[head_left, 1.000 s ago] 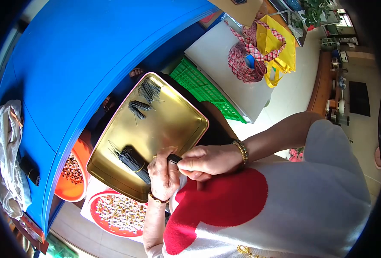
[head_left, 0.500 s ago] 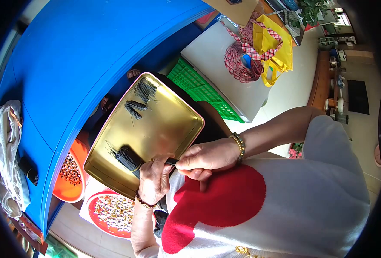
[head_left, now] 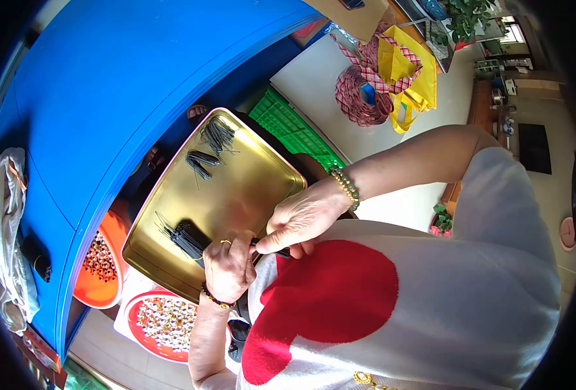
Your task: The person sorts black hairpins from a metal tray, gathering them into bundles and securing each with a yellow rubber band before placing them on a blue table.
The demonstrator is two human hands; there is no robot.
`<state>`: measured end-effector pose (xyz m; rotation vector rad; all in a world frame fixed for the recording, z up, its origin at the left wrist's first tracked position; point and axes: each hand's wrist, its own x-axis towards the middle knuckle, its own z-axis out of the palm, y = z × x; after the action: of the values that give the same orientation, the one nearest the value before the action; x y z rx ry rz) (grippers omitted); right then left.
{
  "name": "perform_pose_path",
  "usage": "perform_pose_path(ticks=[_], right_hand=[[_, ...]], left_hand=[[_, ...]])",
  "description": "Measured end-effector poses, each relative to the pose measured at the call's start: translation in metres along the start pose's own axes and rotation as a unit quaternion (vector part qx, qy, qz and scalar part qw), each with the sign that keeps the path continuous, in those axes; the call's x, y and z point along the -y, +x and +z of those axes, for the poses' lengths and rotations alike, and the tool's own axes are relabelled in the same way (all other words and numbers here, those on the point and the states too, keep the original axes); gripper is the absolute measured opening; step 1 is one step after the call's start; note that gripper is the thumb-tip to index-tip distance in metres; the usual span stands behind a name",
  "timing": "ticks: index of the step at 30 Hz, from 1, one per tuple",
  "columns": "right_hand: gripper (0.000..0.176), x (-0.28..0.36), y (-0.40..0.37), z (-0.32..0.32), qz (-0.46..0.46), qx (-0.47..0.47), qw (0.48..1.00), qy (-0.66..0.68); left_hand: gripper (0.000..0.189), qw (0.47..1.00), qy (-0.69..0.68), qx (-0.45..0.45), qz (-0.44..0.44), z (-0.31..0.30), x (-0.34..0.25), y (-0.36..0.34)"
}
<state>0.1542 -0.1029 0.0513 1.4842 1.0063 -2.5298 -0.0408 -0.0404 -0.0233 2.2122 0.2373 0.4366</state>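
Left hand (head_left: 228,270) and right hand (head_left: 304,218) pinch slim black wire-like bundle (head_left: 283,253), fingers closed; likely light, springy, best gripped mid-length.

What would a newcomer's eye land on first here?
Probably the big blue surface sweeping across the upper left, with a shiny gold tray beside it. Next, the left hand and right hand meeting over a dark piece near the tray's lower-right edge, then the yellow bag at the upper right.
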Motion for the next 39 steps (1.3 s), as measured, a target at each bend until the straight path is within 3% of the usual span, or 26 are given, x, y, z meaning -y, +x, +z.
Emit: perform_pose_path(ticks=[5, 8, 11, 13, 14, 16, 17, 20, 23, 26, 27, 30, 34, 39], right_hand=[[0.05, -0.006, 0.014, 0.001, -0.047, -0.038, 0.982, -0.177], [0.046, -0.008, 0.02, 0.007, -0.07, -0.041, 0.983, -0.166], [0.035, -0.01, 0.019, 0.014, -0.137, -0.126, 0.958, -0.22], [0.026, -0.01, 0.017, 0.015, -0.145, -0.125, 0.962, -0.194], [0.029, -0.017, 0.022, 0.019, -0.195, -0.16, 0.949, -0.188], [0.034, -0.032, 0.032, 0.029, -0.29, -0.229, 0.912, -0.175], [0.028, -0.035, 0.033, 0.031, -0.302, -0.226, 0.914, -0.152], [0.024, -0.031, 0.029, 0.037, -0.315, -0.254, 0.904, -0.138], [0.024, -0.017, 0.018, 0.033, -0.226, -0.161, 0.943, -0.184], [0.026, -0.011, 0.02, 0.037, -0.218, -0.165, 0.937, -0.216], [0.027, -0.019, 0.029, 0.041, -0.23, -0.207, 0.926, -0.215], [0.026, -0.023, 0.04, 0.044, -0.205, -0.233, 0.914, -0.26], [0.029, -0.012, 0.041, 0.042, -0.15, -0.182, 0.918, -0.318], [0.034, -0.024, 0.05, 0.055, -0.213, -0.281, 0.885, -0.305]], left_hand=[[0.022, 0.999, 0.029, -0.005, 0.027, -0.006, 0.004, 0.007], [0.02, 1.0, 0.03, -0.008, 0.004, -0.006, 0.006, 0.006], [0.013, 0.997, -0.053, -0.026, -0.048, -0.004, 0.003, 0.001], [0.009, 0.989, -0.112, -0.035, -0.09, -0.002, -0.003, -0.002], [0.008, 0.983, -0.141, -0.041, -0.112, -0.001, -0.006, -0.005], [0.014, 0.944, -0.272, -0.07, -0.171, 0.01, -0.007, -0.016], [0.015, 0.927, -0.314, -0.076, -0.191, 0.011, -0.009, -0.018], [0.019, 0.877, -0.411, -0.108, -0.225, 0.015, -0.015, -0.025], [0.028, 0.841, -0.459, -0.165, -0.235, 0.019, -0.024, -0.026], [0.038, 0.79, -0.472, -0.237, -0.312, 0.031, -0.023, -0.032], [0.048, 0.768, -0.433, -0.256, -0.395, 0.026, -0.031, -0.02], [0.052, 0.773, -0.372, -0.285, -0.426, 0.029, -0.029, -0.009], [0.057, 0.781, -0.349, -0.271, -0.442, 0.033, -0.017, -0.014], [0.057, 0.774, -0.352, -0.269, -0.453, 0.037, -0.014, -0.018]])
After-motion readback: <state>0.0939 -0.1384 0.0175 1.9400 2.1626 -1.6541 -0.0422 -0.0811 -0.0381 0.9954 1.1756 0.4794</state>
